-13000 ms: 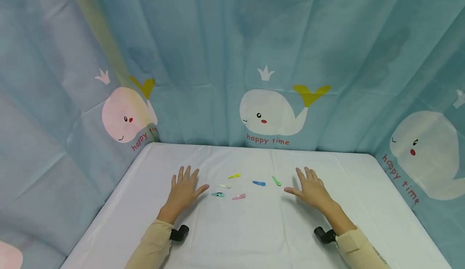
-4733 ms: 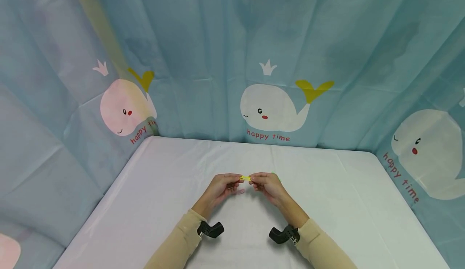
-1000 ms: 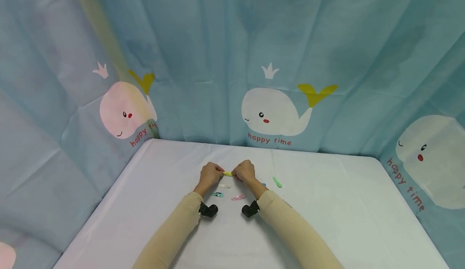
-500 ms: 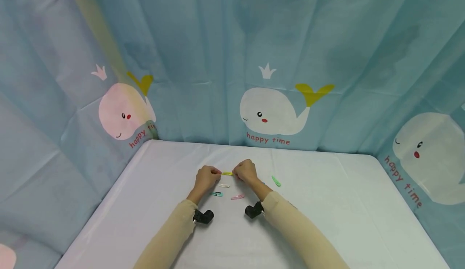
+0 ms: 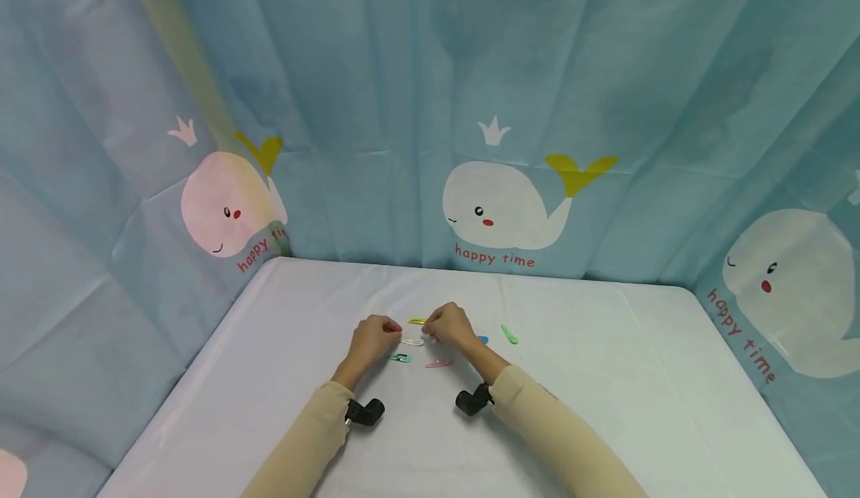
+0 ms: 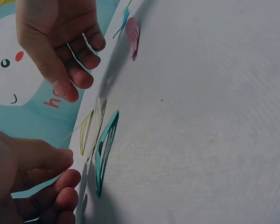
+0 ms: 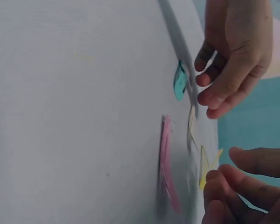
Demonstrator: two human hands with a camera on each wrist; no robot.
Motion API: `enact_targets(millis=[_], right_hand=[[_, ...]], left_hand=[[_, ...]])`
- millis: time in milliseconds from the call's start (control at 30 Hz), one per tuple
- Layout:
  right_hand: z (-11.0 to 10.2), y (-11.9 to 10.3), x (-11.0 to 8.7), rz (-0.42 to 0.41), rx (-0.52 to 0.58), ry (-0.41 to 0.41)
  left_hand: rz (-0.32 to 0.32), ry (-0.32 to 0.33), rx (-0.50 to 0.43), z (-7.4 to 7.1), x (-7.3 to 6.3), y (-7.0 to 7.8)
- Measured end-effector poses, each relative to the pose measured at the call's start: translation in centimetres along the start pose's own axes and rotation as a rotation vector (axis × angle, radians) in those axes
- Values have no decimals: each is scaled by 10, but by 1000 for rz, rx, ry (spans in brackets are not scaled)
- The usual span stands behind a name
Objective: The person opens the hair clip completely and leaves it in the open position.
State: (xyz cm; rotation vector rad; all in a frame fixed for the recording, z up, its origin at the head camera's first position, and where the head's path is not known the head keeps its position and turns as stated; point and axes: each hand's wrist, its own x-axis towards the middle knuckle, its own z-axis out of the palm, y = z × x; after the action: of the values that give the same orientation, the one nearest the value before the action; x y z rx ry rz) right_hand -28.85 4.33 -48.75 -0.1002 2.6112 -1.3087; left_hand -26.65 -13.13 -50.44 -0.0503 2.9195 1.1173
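Several small snap hair clips lie on the white table between my hands. My left hand (image 5: 373, 340) hovers at the left end of the white hair clip (image 5: 413, 343), with thumb and fingers loosely bent and nothing between them. Over its right end hangs my right hand (image 5: 452, 326), fingers relaxed, thumb apart from the index finger. Just behind lies the yellow hair clip (image 5: 417, 321), partly hidden by the right hand in the head view; its two parts look spread in the right wrist view. In front are a teal hair clip (image 6: 104, 151) and a pink hair clip (image 7: 166, 163).
A blue hair clip (image 5: 482, 340), partly behind the right wrist, and a green hair clip (image 5: 510, 334) lie to the right. The white-covered table (image 5: 605, 393) meets a blue curtain (image 5: 363, 110) printed with whales on the far and side edges.
Earlier, both hands held the yellow clip raised, then set it down at the back of the group. Now both have let go of it and moved nearer, over the white clip.
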Motion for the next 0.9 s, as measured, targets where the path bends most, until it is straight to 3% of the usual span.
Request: enact_targets(millis=[400, 733, 900], right_hand=[[15, 0, -4, -30, -108, 25], [20, -3, -2, -14, -137, 21], [21, -3, -5, 16, -85, 9]], left_hand=[[85, 6, 150, 5, -7, 5], [108, 30, 149, 8, -7, 4], [96, 19, 124, 8, -8, 6]])
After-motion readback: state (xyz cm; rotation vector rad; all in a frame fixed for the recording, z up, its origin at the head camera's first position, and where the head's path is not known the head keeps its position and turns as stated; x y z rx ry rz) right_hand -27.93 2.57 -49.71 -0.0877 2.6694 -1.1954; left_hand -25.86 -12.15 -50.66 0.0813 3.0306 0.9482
